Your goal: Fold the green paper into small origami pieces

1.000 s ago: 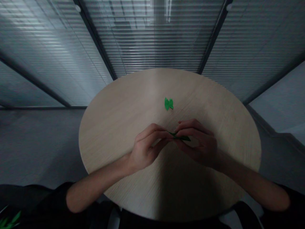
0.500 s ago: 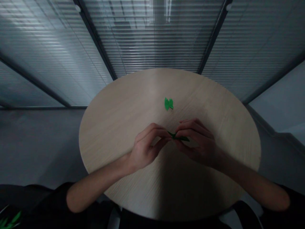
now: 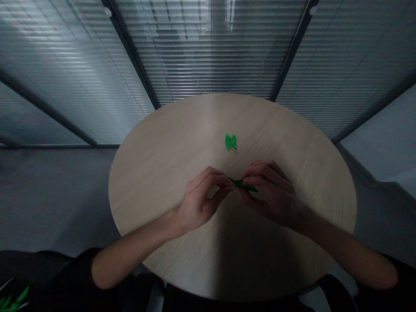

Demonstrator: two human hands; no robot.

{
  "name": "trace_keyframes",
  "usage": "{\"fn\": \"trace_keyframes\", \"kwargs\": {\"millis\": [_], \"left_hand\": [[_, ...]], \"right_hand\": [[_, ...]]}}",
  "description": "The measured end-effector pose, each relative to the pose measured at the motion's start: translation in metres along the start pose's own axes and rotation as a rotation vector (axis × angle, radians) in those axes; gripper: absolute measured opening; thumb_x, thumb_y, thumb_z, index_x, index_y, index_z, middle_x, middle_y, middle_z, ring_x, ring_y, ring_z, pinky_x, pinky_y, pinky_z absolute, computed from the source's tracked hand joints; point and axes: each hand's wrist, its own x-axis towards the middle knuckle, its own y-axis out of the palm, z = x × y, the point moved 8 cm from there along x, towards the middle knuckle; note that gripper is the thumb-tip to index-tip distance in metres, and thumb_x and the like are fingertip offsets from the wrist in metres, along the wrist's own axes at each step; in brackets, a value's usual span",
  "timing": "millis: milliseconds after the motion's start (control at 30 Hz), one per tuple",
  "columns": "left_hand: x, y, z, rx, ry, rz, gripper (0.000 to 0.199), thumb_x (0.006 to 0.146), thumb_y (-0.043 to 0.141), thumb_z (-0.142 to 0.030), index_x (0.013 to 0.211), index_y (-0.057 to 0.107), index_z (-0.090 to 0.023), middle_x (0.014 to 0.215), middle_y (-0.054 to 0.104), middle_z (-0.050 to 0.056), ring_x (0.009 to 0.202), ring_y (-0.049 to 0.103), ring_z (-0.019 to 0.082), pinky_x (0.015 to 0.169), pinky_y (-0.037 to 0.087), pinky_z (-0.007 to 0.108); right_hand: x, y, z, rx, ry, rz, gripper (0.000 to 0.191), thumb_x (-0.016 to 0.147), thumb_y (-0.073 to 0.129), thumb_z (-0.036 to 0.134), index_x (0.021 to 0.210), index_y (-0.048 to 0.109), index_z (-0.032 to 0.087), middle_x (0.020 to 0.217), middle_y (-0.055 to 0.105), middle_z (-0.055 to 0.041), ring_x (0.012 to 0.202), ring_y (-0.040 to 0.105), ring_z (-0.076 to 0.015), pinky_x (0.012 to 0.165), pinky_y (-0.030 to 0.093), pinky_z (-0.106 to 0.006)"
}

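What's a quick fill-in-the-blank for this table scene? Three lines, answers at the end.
The left hand and right hand pinch a folded paper piece that is ____ in colour.
A second paper piece lies on the table, touched by ____ hand.
The table top is ____ in shape.

Missing words: green; neither; round.

Left hand [image 3: 199,201] and right hand [image 3: 271,195] pinch a folded green paper strip [image 3: 243,184] between them, over a round wood-grain surface [image 3: 162,182]. Small green paper bow [image 3: 230,141] lies well apart, farther across the surface.
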Motion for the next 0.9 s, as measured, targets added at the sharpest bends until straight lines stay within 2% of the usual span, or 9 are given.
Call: {"fn": "trace_keyframes", "kwargs": {"millis": [533,733,900], "left_hand": [[0.0003,-0.0031,0.0,0.036,0.022,-0.024,0.012,0.095,0.068,-0.006,0.101,0.065,-0.016,0.09,0.068,0.005,0.08,0.067,0.014,0.068,0.059,0.025],[-0.0002,-0.0034,0.0005,0.028,0.027,-0.027,0.013,0.095,0.069,-0.006,0.103,0.066,-0.016,0.092,0.07,0.006,0.082,0.069,0.015,0.07,0.06,0.026],[-0.0008,-0.0038,0.0014,0.037,0.023,-0.022,0.013,0.095,0.068,-0.006,0.103,0.066,-0.017,0.093,0.071,0.006,0.082,0.069,0.015,0.069,0.06,0.027]], "right_hand": [[-0.0008,0.0029,-0.0015,-0.064,-0.006,0.067,0.014,0.093,0.07,0.014,0.103,0.062,0.02,0.099,0.07,-0.0076,0.096,0.064,-0.0233,0.095,0.055,-0.045],[0.0007,-0.0008,-0.0012,-0.064,-0.01,0.034,0.012,0.093,0.071,0.013,0.101,0.062,0.019,0.098,0.069,-0.0084,0.095,0.062,-0.0237,0.093,0.055,-0.044],[0.0021,-0.0053,0.0015,-0.064,-0.026,0.001,0.011,0.096,0.068,0.013,0.1,0.063,0.022,0.096,0.07,-0.0049,0.094,0.06,-0.0224,0.097,0.052,-0.046]]}}
